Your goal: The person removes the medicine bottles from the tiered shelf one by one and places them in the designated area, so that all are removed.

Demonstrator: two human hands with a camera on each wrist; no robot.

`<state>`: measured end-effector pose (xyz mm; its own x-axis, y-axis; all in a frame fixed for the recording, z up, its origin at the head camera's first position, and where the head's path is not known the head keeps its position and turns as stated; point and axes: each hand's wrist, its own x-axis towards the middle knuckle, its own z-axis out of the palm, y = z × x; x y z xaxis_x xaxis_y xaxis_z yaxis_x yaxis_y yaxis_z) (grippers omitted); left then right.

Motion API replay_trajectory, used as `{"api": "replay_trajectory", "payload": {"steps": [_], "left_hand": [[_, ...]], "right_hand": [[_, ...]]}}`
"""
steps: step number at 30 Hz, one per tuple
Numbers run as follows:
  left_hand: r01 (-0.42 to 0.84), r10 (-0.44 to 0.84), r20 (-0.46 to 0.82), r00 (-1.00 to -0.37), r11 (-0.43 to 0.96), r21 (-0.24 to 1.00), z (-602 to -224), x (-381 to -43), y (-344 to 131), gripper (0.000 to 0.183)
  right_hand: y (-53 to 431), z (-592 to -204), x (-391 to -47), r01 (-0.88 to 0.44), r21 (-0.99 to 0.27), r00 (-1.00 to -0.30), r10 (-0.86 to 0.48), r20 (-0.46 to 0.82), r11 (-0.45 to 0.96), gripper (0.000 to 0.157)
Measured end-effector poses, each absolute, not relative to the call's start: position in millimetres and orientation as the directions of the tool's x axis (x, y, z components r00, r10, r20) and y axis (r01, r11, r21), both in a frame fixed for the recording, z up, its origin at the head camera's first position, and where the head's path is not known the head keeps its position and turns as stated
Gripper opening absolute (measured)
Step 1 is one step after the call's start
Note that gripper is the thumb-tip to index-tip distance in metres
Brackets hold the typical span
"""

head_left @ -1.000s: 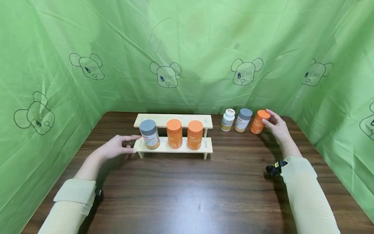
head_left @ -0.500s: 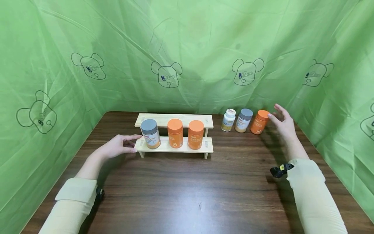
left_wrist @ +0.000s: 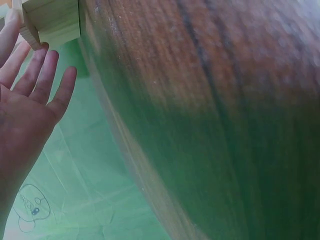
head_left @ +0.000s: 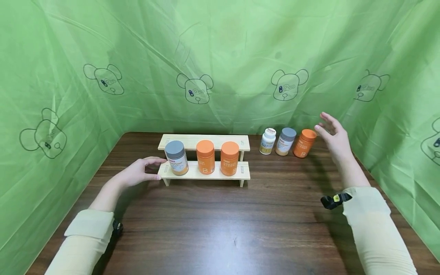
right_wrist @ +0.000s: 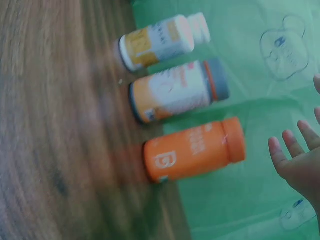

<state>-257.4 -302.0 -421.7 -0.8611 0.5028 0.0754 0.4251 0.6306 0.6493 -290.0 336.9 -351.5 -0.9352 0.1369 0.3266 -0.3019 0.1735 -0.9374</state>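
My left hand (head_left: 139,172) grips the left end of a two-step wooden display shelf (head_left: 206,142). Thumb and fingertips meet the edge of its lower board in the left wrist view. On that lower step stand a grey-lidded jar (head_left: 177,159) and two orange jars, one in the middle (head_left: 205,158) and one to the right (head_left: 229,159). My right hand (head_left: 339,142) hovers with nothing in it, spread fingers just right of another orange jar (head_left: 304,145). Beside that jar, in a row, are a second grey-lidded jar (head_left: 285,142) and a smaller white bottle (head_left: 267,143).
Dark wood-grain table (head_left: 206,221) lies under everything. Green cloth (head_left: 237,46) printed with bear heads hangs behind and at both sides, close to the back row of jars. The upper shelf step bears no jars.
My right hand has let go of the orange jar at the far right and drawn away up and to the right. The jar stays standing; my left hand keeps its place.
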Motion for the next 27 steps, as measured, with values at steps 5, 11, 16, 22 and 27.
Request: {"api": "replay_trajectory", "payload": {"steps": [5,11,16,22,27], "left_hand": [[0.412,0.495,0.063,-0.867,0.639,0.649,-420.1,-257.0,-302.0,0.062],[0.401,0.489,0.057,-0.871,0.638,0.658,-420.9,-257.3,-302.5,0.062],[0.403,0.489,0.062,-0.870,0.633,0.661,-422.5,-258.0,-303.1,0.062],[0.419,0.489,0.077,-0.869,0.643,0.641,-423.8,-258.5,-304.0,0.061],[0.424,0.489,0.082,-0.868,0.646,0.635,-423.8,-258.1,-303.3,0.060]], "right_hand": [[321.5,-332.4,-282.2,-0.315,-0.918,-0.934,0.094,0.345,0.241,0.057],[295.9,-312.1,-271.2,-0.350,-0.900,-0.929,0.029,0.369,0.261,0.055],[273.5,-298.4,-259.4,-0.375,-0.896,-0.925,-0.032,0.378,0.239,0.053],[249.8,-288.9,-247.1,-0.409,-0.899,-0.912,-0.096,0.398,0.156,0.052],[232.7,-289.3,-239.8,-0.418,-0.901,-0.905,-0.146,0.400,0.115,0.053]]}}
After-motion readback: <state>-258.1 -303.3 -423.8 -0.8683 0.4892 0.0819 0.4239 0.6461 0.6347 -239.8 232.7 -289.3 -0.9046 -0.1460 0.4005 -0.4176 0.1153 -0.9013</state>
